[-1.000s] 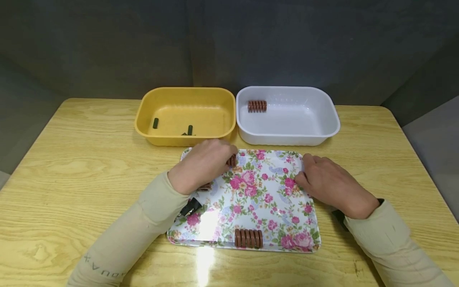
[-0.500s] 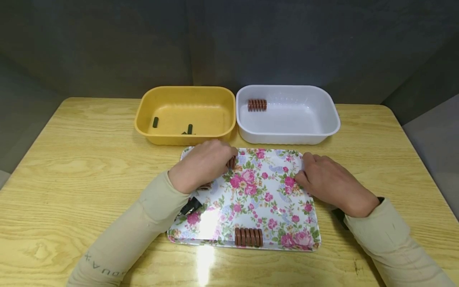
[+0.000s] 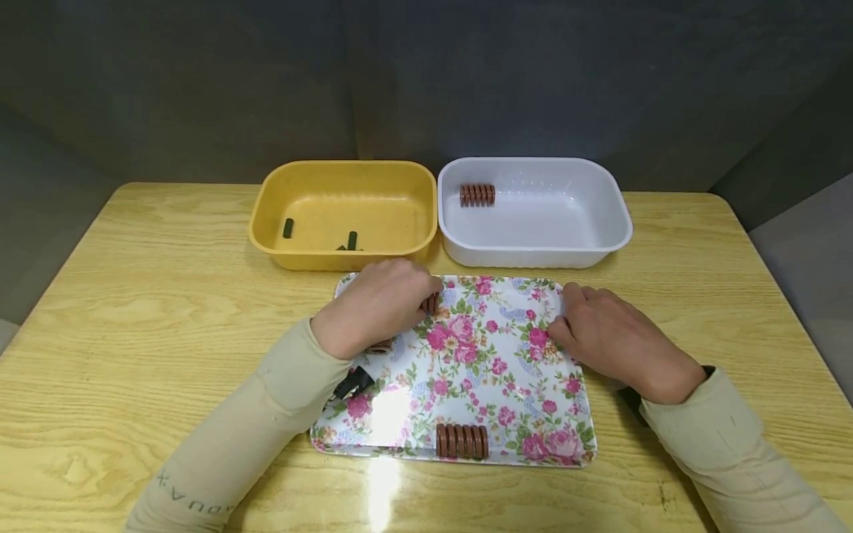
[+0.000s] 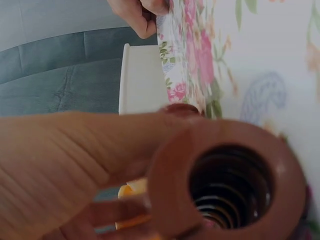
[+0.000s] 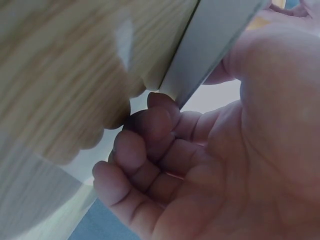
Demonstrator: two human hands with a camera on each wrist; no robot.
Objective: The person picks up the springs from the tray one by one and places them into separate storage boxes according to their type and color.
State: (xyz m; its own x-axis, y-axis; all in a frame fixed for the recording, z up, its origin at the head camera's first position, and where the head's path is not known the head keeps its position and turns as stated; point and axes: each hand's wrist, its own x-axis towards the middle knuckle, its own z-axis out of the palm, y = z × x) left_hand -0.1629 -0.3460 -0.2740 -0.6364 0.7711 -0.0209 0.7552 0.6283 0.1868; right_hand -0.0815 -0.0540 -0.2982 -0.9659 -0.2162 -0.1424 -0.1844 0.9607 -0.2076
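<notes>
My left hand [image 3: 383, 300] is curled over a brown ribbed tube [image 3: 431, 302] on the flowered tray [image 3: 513, 355], at its back left. Most of that tube is hidden by the fingers. Another brown end [image 3: 381, 346] peeks out beneath the wrist. Close up in the left wrist view, a hollow brown ring [image 4: 172, 185] with a spiral inside fills the front of the hand. My right hand [image 3: 613, 340] grips the tray's right edge, thumb on top; in the right wrist view its fingers [image 5: 131, 150] curl beneath the tray's side. A third ribbed tube [image 3: 462, 442] lies at the tray's front edge.
Behind the tray stand a yellow bin [image 3: 343, 260] with several small dark green pieces [image 3: 352, 240] and, touching it, a white bin [image 3: 526, 258] holding one brown ribbed tube [image 3: 477, 195]. The wooden table [image 3: 166, 296] ends at a dark backdrop.
</notes>
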